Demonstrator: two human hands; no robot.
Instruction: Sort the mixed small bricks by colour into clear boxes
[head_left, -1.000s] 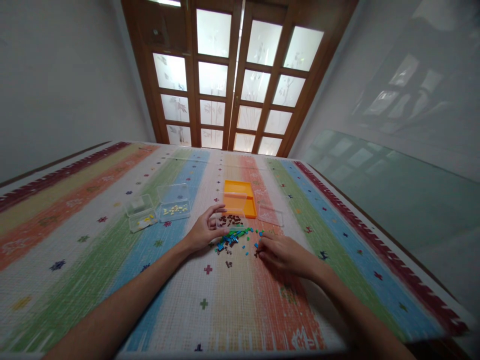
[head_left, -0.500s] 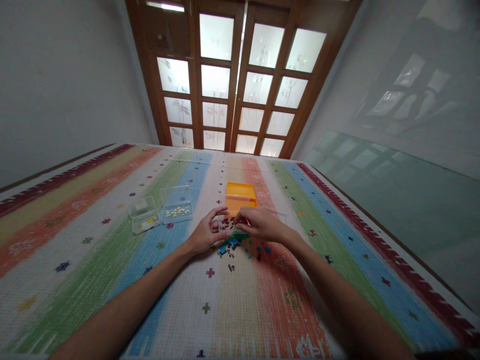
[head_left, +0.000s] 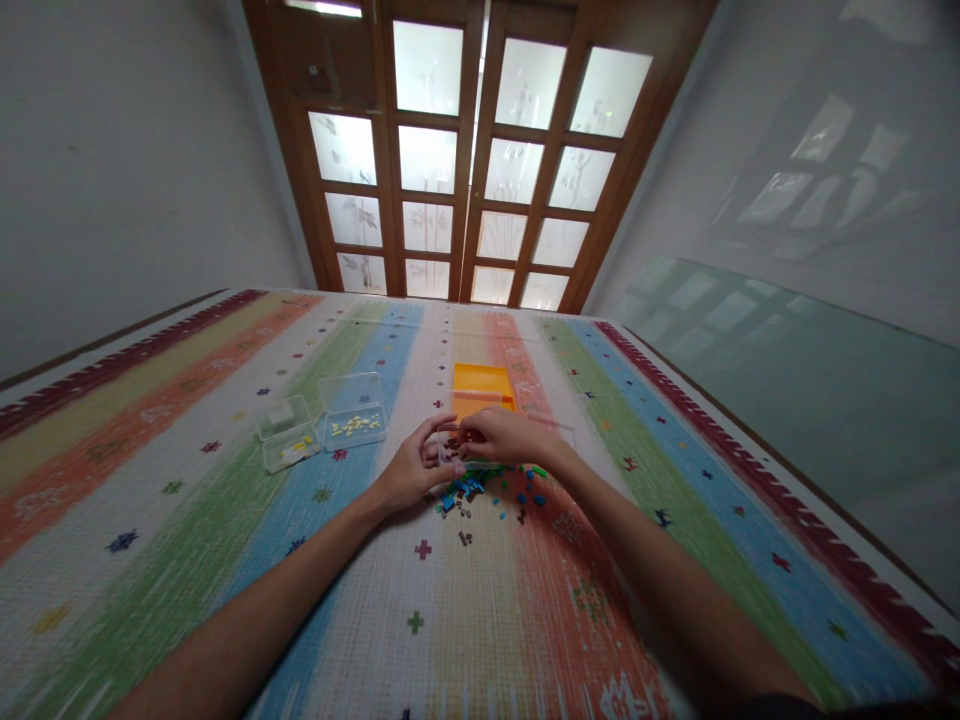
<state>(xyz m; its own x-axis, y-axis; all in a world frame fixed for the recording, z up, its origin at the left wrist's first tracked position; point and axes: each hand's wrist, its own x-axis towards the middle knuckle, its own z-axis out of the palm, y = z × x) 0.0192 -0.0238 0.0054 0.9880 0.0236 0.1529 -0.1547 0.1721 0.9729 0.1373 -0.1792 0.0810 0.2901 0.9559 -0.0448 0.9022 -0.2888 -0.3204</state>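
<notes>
Half-curled left fingers (head_left: 435,424) hold the clear box (head_left: 480,465), long axis left-to-right; right fingers (head_left: 475,440) bunch over it, grip unclear.

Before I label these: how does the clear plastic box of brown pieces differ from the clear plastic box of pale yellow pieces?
The brown-piece box is at the left hand; the pale-yellow-piece box touches neither hand. The right hand partly hides the brown-piece box; the pale-yellow-piece box shows whole. Both are transparent and open.

A clear open box (head_left: 480,465) holds small brown pieces (head_left: 452,446); loose blue and green pieces (head_left: 469,487) lie scattered along its near side.
</notes>
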